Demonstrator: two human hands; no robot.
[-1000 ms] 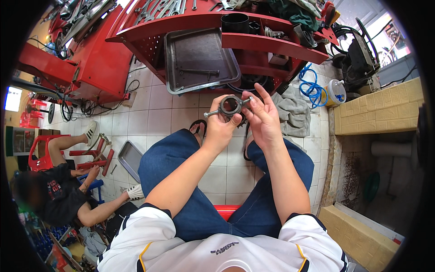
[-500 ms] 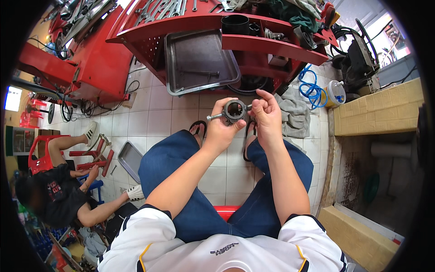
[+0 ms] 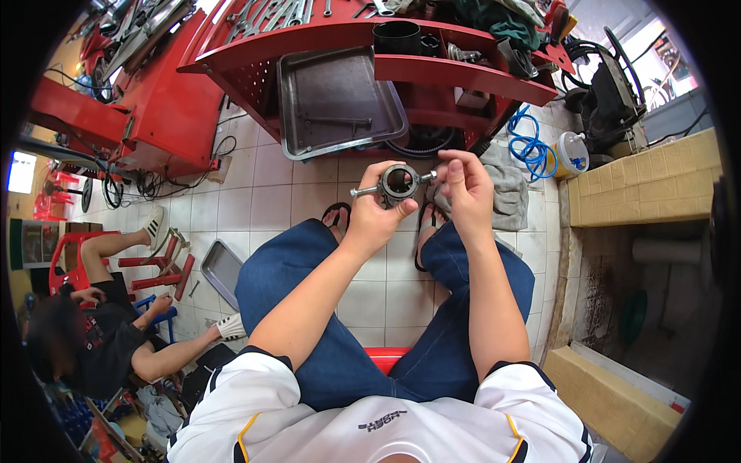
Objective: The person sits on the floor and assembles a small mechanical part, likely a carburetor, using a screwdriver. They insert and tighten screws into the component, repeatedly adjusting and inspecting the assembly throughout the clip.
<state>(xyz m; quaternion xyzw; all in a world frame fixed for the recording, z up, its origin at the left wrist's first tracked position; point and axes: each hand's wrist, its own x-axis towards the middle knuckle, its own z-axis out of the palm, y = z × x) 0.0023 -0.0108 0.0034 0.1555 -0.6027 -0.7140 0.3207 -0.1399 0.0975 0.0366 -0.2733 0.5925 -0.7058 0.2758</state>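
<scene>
Gripping a metal ring [image 3: 414,183], the left hand [image 3: 372,217] has room before the tray rim [image 3: 347,147], the right hand [image 3: 469,189] loosely parted alongside.

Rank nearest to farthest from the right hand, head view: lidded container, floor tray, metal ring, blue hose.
1. Metal ring, in the left hand
2. Blue hose, coiled at right
3. Lidded container, just right of the hose
4. Floor tray, off to the left

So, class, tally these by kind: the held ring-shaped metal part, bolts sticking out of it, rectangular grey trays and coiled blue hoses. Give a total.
Ring-shaped metal part: 1
Bolts: 2
Rectangular grey trays: 2
Coiled blue hose: 1
Total: 6
</scene>
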